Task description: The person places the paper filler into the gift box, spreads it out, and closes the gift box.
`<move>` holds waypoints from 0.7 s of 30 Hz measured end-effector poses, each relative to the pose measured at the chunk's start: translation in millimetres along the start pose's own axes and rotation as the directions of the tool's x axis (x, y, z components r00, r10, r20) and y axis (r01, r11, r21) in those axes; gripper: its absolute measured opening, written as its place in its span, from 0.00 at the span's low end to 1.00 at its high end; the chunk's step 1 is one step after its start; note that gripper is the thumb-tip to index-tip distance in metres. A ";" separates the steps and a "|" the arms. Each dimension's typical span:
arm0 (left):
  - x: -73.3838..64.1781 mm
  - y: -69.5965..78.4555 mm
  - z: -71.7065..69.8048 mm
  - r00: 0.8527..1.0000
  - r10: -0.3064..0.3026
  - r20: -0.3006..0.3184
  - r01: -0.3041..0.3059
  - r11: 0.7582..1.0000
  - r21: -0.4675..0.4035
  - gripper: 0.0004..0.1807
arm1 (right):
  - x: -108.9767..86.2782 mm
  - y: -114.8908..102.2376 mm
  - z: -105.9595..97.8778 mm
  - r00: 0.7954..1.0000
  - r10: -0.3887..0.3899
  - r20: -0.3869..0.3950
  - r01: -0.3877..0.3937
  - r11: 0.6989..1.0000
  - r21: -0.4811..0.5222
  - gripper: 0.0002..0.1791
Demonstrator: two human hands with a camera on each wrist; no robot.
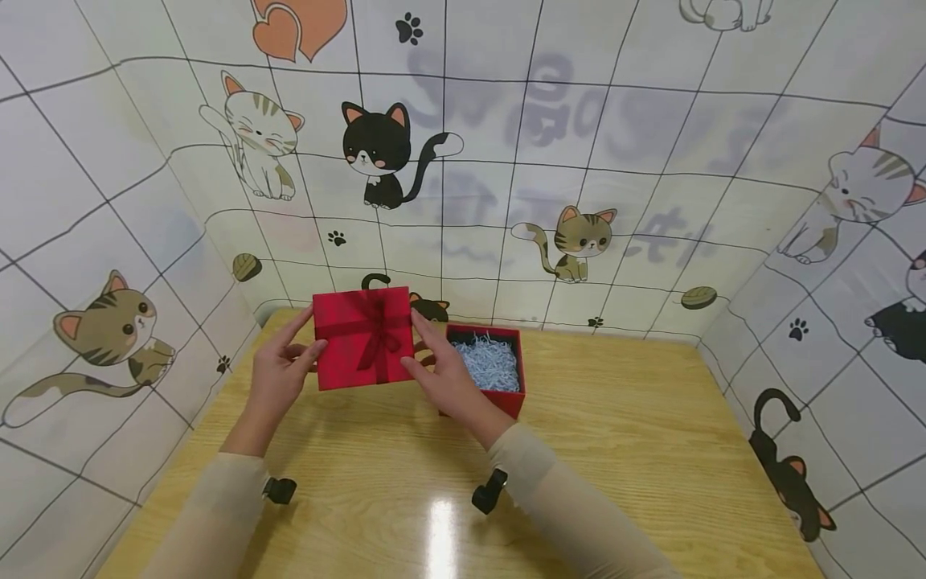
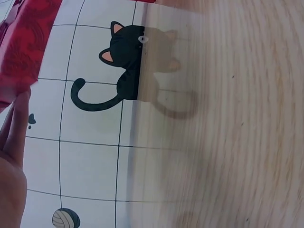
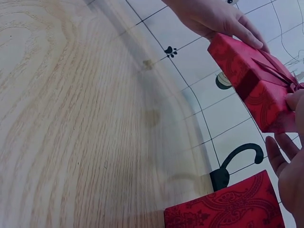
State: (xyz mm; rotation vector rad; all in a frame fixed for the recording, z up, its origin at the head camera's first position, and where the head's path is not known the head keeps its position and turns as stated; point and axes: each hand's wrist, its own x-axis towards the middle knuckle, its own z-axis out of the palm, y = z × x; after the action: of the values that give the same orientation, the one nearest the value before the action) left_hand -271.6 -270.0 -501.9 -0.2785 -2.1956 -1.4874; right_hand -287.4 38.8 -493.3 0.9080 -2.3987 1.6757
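A red gift box lid [image 1: 347, 354] with a dark red ribbon and bow is held up above the table, its top tilted toward the head camera. My left hand [image 1: 278, 370] grips its left edge, thumb on the front. On the opposite edge, my right hand [image 1: 444, 374] pinches it between thumb and fingers. The open red box [image 1: 506, 402], filled with pale blue shredded paper [image 1: 489, 362], stands on the table just behind the right hand, which hides part of it. Swirl patterning shows on the lid [image 3: 254, 85] in the right wrist view.
The light wood table [image 1: 615, 434] meets a back wall [image 1: 477, 177] and side walls covered with cat-print, grid-lined sheeting. A dark wrist camera [image 1: 490, 490] sits on the right sleeve, and another wrist camera [image 1: 280, 490] on the left.
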 end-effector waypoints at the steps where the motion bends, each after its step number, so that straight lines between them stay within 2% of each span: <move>1: 0.1 -1.1 -1.4 1.000 -0.009 0.012 0.009 1.000 0.002 0.39 | -0.2 -0.7 -1.1 1.000 0.008 0.009 -0.008 1.000 0.006 0.46; 5: -0.2 -1.8 -6.2 0.998 -0.030 0.050 0.030 1.000 0.003 0.39 | -0.4 -1.1 -3.6 0.998 0.051 0.027 -0.052 0.998 0.040 0.47; 12: -1.3 7.5 -10.1 0.992 0.024 0.125 -0.020 0.999 -0.033 0.42 | -2.7 0.2 -6.3 0.990 0.135 0.042 -0.138 0.987 0.088 0.53; 15: -2.3 9.8 -10.1 0.983 0.044 0.180 -0.037 0.998 -0.042 0.45 | -4.0 -1.2 -8.5 0.987 0.155 0.051 -0.159 0.983 0.093 0.56; 21: -2.9 12.4 -8.1 0.958 0.055 0.281 -0.069 0.997 0.042 0.59 | -5.5 -2.8 -13.8 0.985 0.158 0.074 -0.164 0.983 0.083 0.60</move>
State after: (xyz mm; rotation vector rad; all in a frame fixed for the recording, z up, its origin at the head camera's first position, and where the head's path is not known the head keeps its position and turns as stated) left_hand -261.8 -272.3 -490.7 -0.5665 -2.4152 -1.4281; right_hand -285.1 52.6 -487.6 0.8138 -2.5213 1.8497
